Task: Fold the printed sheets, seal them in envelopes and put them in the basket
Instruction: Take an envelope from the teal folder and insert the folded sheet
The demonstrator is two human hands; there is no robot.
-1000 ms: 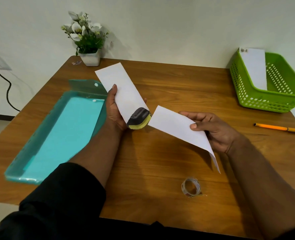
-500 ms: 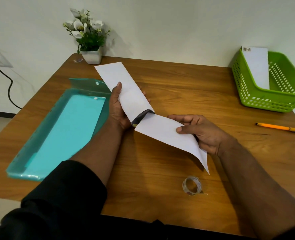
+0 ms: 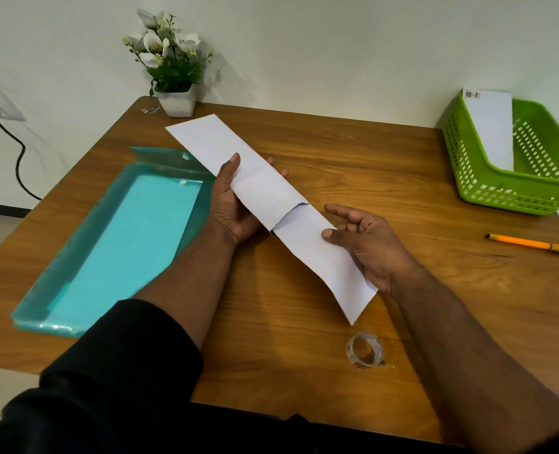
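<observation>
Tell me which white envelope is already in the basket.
The envelope with the stamp, leaning inside the green basket at far right. The other envelope is in the left hand, folded sheet half inserted.

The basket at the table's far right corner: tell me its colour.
Bright green basket, with perforated walls, seen in the head view. A white envelope leans inside it.

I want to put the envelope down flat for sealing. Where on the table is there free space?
Bare wood lies between the envelope and the green basket, and near the front edge between the teal folder and the tape roll. The left side is crowded by the folder; the pen lies at the right edge.
</observation>
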